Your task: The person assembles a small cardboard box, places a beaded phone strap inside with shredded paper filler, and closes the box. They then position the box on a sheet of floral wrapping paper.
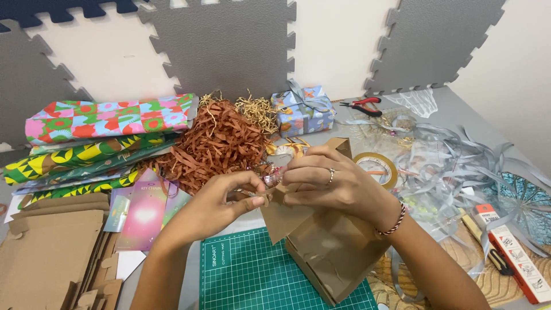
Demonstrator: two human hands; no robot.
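Observation:
An open brown cardboard box sits tilted on a green cutting mat near the table's front. My left hand pinches a small clear-wrapped item just above the box's open flap. My right hand, with a ring and a red-and-white bracelet, curls over the same item and the flap from the right. What the wrapped item is cannot be made out.
Folded patterned wrapping papers and a heap of brown paper shreds lie at the back left. A wrapped blue gift box, red pliers, a tape roll, silver ribbon, flat cardboard blanks and a red-white packet surround the mat.

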